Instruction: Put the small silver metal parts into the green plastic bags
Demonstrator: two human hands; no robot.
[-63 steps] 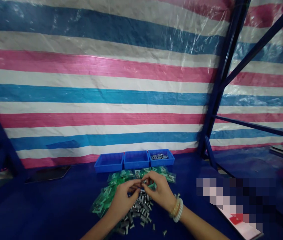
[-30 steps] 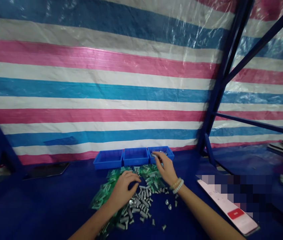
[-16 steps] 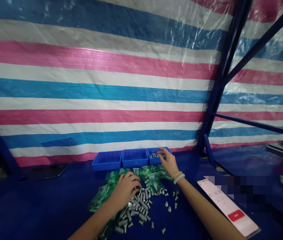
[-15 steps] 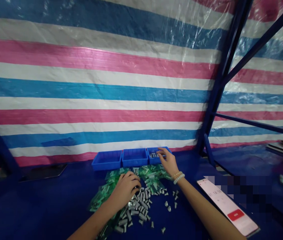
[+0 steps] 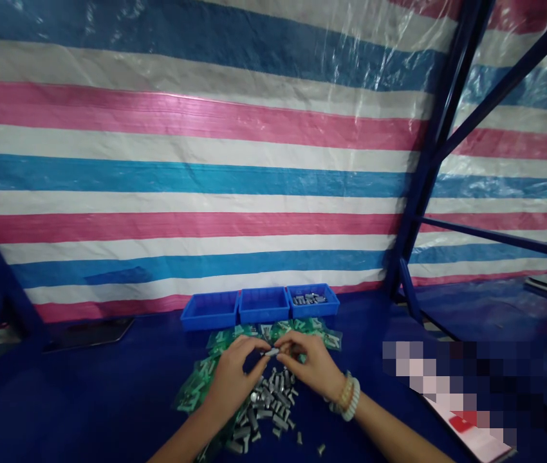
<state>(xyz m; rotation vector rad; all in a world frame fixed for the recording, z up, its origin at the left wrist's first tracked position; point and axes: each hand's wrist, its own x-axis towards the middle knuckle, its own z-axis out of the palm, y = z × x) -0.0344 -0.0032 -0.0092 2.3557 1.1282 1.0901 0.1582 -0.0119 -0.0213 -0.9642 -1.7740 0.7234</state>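
Left hand (image 5: 235, 373) and right hand (image 5: 319, 370) pinch small metal piece (image 5: 272, 352) between fingertips, above loose hardware (image 5: 279, 404) on worktop (image 5: 109, 399), near green packets (image 5: 195, 391). Step seems fine two-handed handling; next move likely calls for steady, aligned grip. Earlier, right hand was at right-hand blue tray (image 5: 315, 311); now it meets left.

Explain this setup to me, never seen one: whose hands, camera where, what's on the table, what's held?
No robot here: these are a person's bare left hand and right hand. One head-worn camera takes every picture, looking forward and down. Between the fingertips of both hands is a small metal part. Below lies a pile of loose metal fasteners, with green packets around its left and far sides. Behind stand three blue trays; the rightmost holds metal pieces.
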